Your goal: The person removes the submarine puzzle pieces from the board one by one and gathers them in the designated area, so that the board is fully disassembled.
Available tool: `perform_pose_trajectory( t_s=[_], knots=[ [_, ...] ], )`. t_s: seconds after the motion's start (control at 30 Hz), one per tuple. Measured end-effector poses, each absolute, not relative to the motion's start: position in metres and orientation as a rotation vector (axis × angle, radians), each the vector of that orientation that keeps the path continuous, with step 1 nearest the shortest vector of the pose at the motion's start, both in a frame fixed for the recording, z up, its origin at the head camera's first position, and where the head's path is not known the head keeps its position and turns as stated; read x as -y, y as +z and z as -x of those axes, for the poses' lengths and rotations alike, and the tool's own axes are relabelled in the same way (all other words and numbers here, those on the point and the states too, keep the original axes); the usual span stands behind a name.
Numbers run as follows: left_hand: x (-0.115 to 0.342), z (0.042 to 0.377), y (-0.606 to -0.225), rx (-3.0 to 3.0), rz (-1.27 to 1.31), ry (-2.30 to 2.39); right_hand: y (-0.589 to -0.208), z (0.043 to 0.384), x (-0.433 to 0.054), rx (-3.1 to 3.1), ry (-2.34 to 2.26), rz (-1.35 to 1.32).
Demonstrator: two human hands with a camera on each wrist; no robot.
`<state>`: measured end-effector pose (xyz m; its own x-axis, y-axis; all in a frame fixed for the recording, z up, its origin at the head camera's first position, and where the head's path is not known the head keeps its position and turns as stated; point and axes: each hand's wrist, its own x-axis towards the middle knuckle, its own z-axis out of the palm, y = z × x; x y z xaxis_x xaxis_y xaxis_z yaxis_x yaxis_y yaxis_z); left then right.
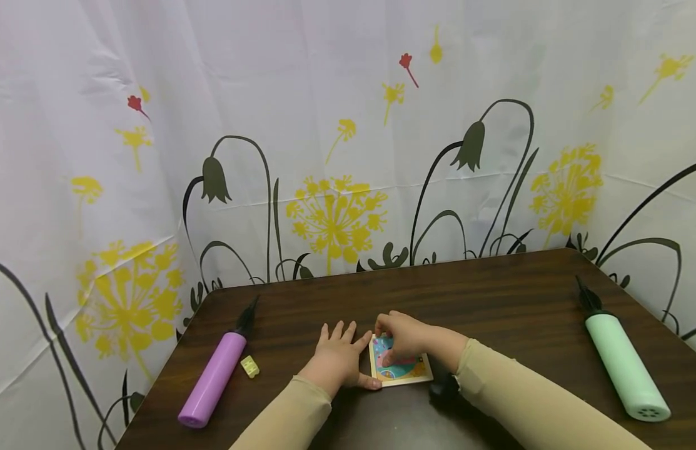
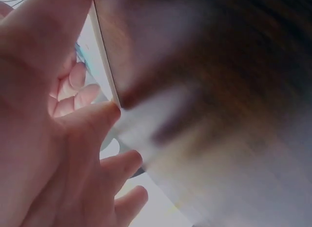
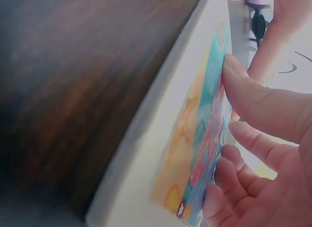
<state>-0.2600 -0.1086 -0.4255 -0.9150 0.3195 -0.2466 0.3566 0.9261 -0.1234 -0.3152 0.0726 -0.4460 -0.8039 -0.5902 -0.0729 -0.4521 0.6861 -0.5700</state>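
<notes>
A small square picture puzzle [image 1: 401,379] with a pale frame and a colourful blue, pink and orange picture lies flat on the dark table. My left hand [image 1: 339,359] rests at its left side, fingers spread, with the thumb by the near corner and the index finger by the far one. Over the picture bends my right hand [image 1: 406,337], its thumb and curled fingertips on the printed surface. In the right wrist view the thumb [image 3: 241,78] touches the picture apart from the other fingers; I cannot tell whether they pinch a piece.
A purple hand pump [image 1: 214,378] with a black nozzle lies at the left, a small pale yellow block [image 1: 249,367] beside it. Far to the right is a mint green hand pump [image 1: 626,365]. A flower-printed curtain [image 1: 336,156] hangs behind the table [image 1: 466,294].
</notes>
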Motion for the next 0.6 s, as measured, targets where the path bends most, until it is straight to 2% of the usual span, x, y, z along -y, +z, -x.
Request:
perform_pose_trajectory(
  t_s=[0.6],
  knots=[
    [0.1039,0.2568,-0.4243,-2.847,-0.42,-0.18,-0.4447,0.3151,-0.0695,-2.574,-0.933,0.805]
  ],
)
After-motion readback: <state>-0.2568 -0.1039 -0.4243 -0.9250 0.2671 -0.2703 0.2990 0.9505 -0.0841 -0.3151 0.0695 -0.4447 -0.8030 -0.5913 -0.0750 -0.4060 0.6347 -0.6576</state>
